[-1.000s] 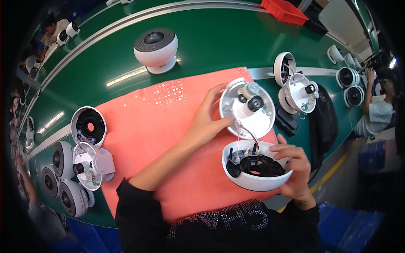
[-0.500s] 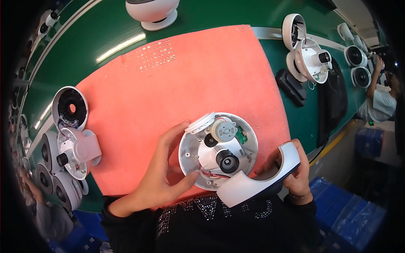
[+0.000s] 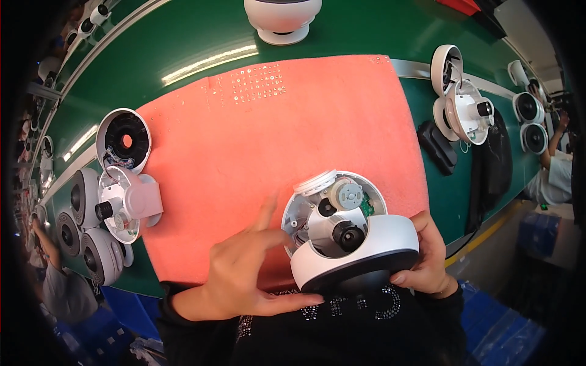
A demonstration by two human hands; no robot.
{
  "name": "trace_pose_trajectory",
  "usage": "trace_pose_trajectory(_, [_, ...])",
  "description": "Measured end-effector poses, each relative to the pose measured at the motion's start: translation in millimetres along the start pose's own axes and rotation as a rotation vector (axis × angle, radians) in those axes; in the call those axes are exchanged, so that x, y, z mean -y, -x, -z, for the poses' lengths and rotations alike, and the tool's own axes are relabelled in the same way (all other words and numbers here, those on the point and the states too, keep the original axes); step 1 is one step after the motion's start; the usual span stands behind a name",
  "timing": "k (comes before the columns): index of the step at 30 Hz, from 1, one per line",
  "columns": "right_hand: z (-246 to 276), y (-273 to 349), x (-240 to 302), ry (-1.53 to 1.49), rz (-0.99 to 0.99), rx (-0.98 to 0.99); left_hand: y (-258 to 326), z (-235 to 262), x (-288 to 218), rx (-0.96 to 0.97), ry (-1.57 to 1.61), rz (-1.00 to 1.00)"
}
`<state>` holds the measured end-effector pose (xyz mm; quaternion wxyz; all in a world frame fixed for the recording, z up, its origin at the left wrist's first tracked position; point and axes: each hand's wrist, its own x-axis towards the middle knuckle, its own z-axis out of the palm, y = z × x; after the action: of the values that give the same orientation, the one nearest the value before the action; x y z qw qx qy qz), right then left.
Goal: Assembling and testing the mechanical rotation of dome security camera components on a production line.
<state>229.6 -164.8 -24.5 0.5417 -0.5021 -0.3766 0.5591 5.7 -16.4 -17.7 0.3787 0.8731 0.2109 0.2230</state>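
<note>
In front of me on the mat is a round white housing [image 3: 295, 218] with a silver motor [image 3: 350, 196], a black gear and a black lens barrel [image 3: 348, 236] inside. A curved white cover [image 3: 354, 244] with a black inner face lies across its near side. My right hand [image 3: 430, 259] grips the right end of this cover, thumb below. My left hand [image 3: 238, 268] is open at the left, fingers spread and slightly blurred. Its bent fingers are beside the housing's left rim, and its thumb reaches under the cover's lower left edge. Whether that thumb touches the cover, I cannot tell.
Small screws lie in rows on the far part of the pink mat [image 3: 342, 122]. Opened white units stand at the left [image 3: 125, 198] and right [image 3: 467, 110], near a black block [image 3: 436, 146]. A closed white unit [image 3: 282, 18] stands at the back. Other people work at both sides.
My right hand has turned the cover and brought it left over the housing's near side. My left hand has let go of the housing's side and moved lower, its thumb now below the cover.
</note>
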Motion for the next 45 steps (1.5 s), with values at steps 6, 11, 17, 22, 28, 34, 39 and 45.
trace_pose_trajectory(6, [-5,-4,4,-0.237,-0.089,-0.117,23,-9,11,0.191,-0.101,-0.114])
trace_pose_trajectory(11, [-4,-8,-2,-0.014,-0.010,-0.017,10,-2,18,0.141,0.133,-0.069])
trace_pose_trajectory(17, [1,-22,3,0.271,0.186,0.016,-5,3,1,0.053,-0.021,-0.020])
trace_pose_trajectory(22, [9,-44,25,0.711,0.183,0.068,-18,14,-5,0.076,-0.311,-0.057])
trace_pose_trajectory(28, [12,-73,34,0.996,0.055,0.127,-29,15,-3,0.225,-0.344,0.143])
trace_pose_trajectory(34, [17,-74,34,1.047,0.069,0.178,-32,16,-3,0.294,-0.359,0.148])
trace_pose_trajectory(39, [22,-75,27,1.025,0.112,0.153,-34,15,-5,0.292,-0.355,0.162])
trace_pose_trajectory(45, [16,-67,30,1.159,0.169,0.083,-32,15,-5,0.294,-0.369,0.170])
